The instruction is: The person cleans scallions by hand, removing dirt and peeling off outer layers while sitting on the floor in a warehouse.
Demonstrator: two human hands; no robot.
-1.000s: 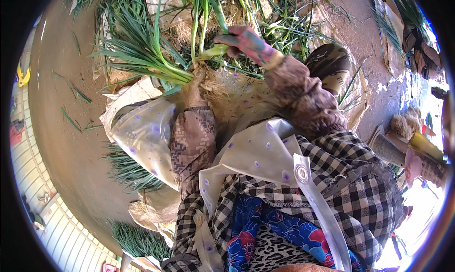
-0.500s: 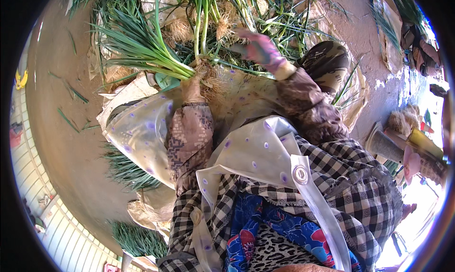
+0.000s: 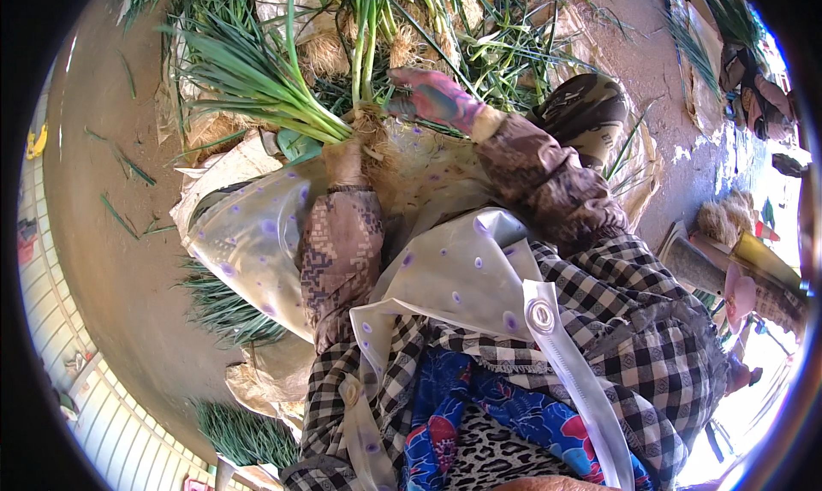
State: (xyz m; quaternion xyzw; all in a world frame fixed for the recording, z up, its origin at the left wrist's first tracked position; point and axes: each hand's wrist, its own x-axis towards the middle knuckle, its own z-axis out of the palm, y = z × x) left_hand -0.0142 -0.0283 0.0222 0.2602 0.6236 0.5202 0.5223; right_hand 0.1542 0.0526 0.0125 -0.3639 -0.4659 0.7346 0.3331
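Note:
My left hand [image 3: 345, 159] is closed at the root end of a bunch of green onions [image 3: 282, 97], whose long leaves fan out to the upper left. Its fingers are largely hidden by the stalks and the brown, stringy roots [image 3: 370, 136]. My right hand [image 3: 437, 97], in a pink and teal patterned glove, is just right of these roots. Its fingers stretch leftward, thumb and forefinger apart, with nothing visible between them. Beyond the hands, more onion stalks [image 3: 368, 41] point away from me. A clear apron with purple spots [image 3: 265, 226] covers my lap.
Loose onion leaves [image 3: 514, 67] and root clumps lie ahead on pale sacking. More green bundles [image 3: 227, 303] rest on the brown floor at left. At right are a camouflage-covered knee [image 3: 586, 110], a grey container [image 3: 685, 251] and another person [image 3: 758, 89] farther off.
My right hand has moved left and slightly down, close to the roots. My left hand and the bunch have stayed nearly in place.

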